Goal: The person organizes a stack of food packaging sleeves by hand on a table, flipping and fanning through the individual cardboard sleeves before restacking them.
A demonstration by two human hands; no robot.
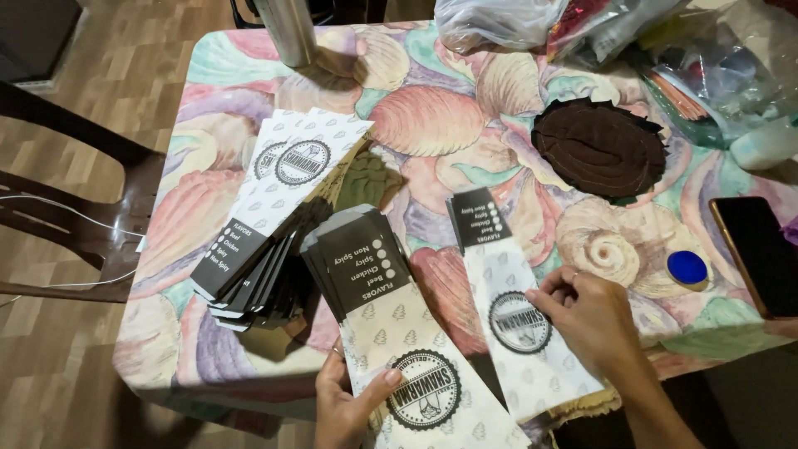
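Left of the fanned stack of flat black-and-white printed paper sleeves [391, 333], a like pile [266, 224] sits squared for reach; left hand [349, 407] pinches stack's lower edge w/ thumb on top; right hand [594, 320], fingers curled, pins a single sleeve [515, 316] just right.

Sleeve stack [266, 241] left of single sleeve [515, 316]

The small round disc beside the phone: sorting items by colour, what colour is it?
The disc is deep blue with a pale golden rim, shown in the head view.
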